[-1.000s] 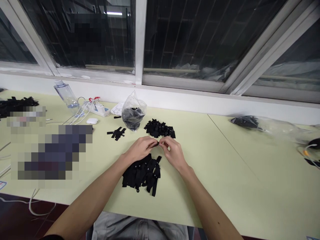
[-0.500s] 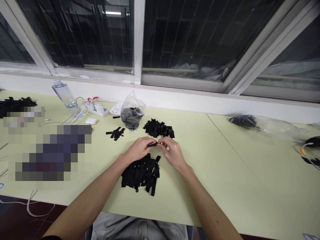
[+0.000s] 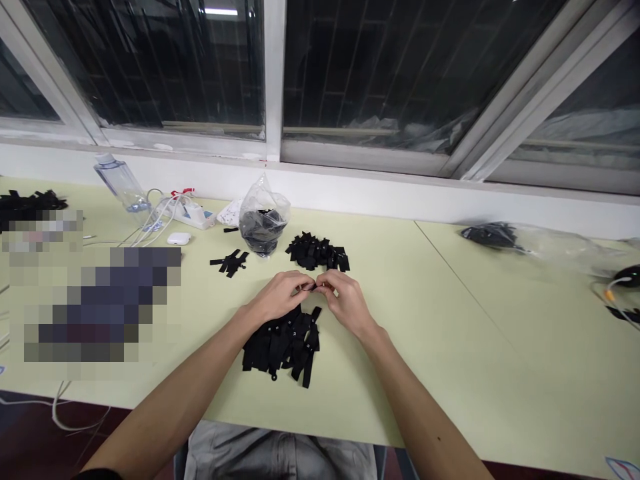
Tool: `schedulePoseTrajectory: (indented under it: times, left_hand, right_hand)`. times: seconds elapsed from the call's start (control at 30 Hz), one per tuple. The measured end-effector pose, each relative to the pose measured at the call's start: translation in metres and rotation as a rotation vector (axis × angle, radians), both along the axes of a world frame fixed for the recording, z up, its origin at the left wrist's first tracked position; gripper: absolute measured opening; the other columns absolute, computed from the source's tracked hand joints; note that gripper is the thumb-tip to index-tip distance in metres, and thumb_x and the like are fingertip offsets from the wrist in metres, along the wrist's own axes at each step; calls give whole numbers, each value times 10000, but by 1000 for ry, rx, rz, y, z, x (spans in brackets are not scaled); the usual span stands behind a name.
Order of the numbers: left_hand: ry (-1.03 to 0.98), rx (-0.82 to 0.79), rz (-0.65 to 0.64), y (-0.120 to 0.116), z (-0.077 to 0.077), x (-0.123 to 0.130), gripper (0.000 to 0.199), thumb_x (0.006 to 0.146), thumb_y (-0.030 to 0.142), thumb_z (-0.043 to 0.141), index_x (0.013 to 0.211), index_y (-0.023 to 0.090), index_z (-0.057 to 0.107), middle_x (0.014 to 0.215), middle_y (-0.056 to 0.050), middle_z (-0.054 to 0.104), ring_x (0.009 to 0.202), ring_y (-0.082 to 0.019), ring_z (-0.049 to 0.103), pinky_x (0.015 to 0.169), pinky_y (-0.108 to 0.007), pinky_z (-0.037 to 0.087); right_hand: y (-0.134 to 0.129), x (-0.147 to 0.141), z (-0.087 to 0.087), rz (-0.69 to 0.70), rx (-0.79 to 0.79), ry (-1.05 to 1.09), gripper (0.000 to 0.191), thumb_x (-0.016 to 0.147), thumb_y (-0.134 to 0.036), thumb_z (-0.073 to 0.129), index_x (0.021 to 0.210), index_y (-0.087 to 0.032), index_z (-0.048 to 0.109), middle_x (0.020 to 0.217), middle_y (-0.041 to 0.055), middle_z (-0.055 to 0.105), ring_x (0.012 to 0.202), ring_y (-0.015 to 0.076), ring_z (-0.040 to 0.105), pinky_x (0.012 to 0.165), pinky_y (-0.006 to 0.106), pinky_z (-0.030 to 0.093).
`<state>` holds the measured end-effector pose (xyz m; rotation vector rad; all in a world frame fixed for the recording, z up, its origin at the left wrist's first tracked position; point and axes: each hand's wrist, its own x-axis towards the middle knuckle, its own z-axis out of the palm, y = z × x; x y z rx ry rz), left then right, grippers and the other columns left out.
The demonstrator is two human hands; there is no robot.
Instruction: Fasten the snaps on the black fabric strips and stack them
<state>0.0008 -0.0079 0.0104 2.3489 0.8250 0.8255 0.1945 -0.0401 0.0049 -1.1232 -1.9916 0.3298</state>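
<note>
Between the fingertips of both hands is a small black fabric strip (image 3: 313, 287), mostly hidden by the fingers. My left hand (image 3: 283, 293) pinches its left part, and my right hand (image 3: 344, 298) pinches close by on the right. Just below the hands lies a pile of black fabric strips (image 3: 283, 347) with small shiny bits on some of them. A second heap of strips (image 3: 316, 251) sits right behind my fingers. Farther left is a small loose group of strips (image 3: 231, 263).
A clear plastic bag (image 3: 264, 217) with black contents stands at the back. To its left are a white case (image 3: 179, 238), a power strip (image 3: 195, 215) with cables and a clear bottle (image 3: 123, 183). Another plastic bag (image 3: 493, 235) lies at the back right. A blurred patch covers the left.
The strip in my fingers has turned and shows less now. My hands have drawn slightly closer together; the piles look unchanged. The view has shifted a little.
</note>
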Motion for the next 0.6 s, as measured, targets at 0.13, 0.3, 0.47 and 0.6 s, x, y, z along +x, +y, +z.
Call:
schedulePoseTrajectory:
  times: [0.13, 0.3, 0.47, 0.6]
  left_hand:
    - [-20, -38, 12, 1, -2, 2, 154, 828, 151, 449, 689, 178, 509, 694, 7, 549, 665, -139, 486, 671, -265, 395]
    - [-72, -77, 26, 1, -3, 3, 134, 798, 139, 468, 704, 170, 560, 723, 2, 596, 694, -138, 517, 696, -259, 421]
    - [-147, -68, 66, 1, -4, 5, 156, 808, 132, 498, 744, 165, 637, 763, -22, 653, 736, -153, 575, 716, -267, 464]
    - [-184, -43, 94, 3, -10, 6, 162, 825, 153, 563, 850, 178, 722, 878, -47, 723, 807, -177, 650, 768, -294, 512]
  right_hand:
    - [-1, -1, -1, 30, 16, -24, 189, 913, -95, 445, 847, -221, 569, 812, 42, 602, 748, 196, 553, 675, 319, 434]
    - [-2, -3, 1, 34, 18, -17, 198, 908, -84, 441, 867, -221, 577, 837, 46, 607, 771, 198, 560, 692, 319, 441]
    - [-3, -3, 4, -20, -11, 15, 149, 919, -121, 474, 860, -218, 571, 816, 36, 585, 727, 186, 537, 666, 309, 419]
    - [0, 4, 6, -17, -92, 13, 134, 919, -146, 478, 850, -216, 570, 812, 32, 609, 712, 183, 540, 651, 306, 409]
